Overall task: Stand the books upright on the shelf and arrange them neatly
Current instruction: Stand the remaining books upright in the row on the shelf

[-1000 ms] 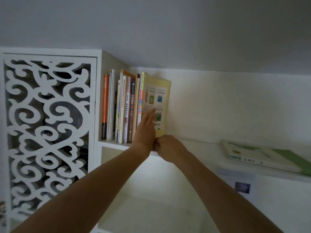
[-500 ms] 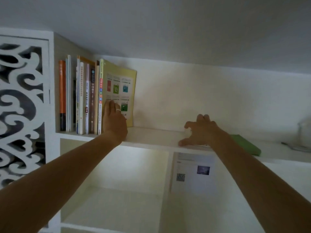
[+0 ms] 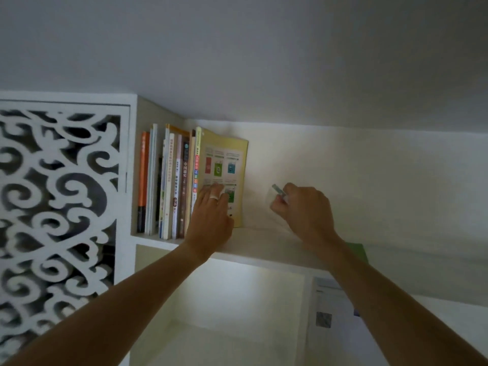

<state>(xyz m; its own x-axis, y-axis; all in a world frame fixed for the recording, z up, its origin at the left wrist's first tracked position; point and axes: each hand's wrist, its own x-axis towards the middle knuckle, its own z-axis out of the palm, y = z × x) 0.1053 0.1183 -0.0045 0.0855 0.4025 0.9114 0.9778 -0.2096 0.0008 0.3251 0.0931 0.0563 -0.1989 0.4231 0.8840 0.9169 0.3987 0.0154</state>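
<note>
Left hand [image 3: 211, 220] presses flat against the yellow book [image 3: 224, 165], which we judge keeps the row upright. Right hand [image 3: 303, 210] grips a blurred book [image 3: 277, 191], likely next in line.

White shelf [image 3: 264, 249] high on the wall, carrying a row of upright books [image 3: 169, 186] packed against its left end, a yellow book [image 3: 224, 165] outermost and leaning slightly. Farther right, flat on the board, a green book [image 3: 357, 249], mostly hidden.
</note>
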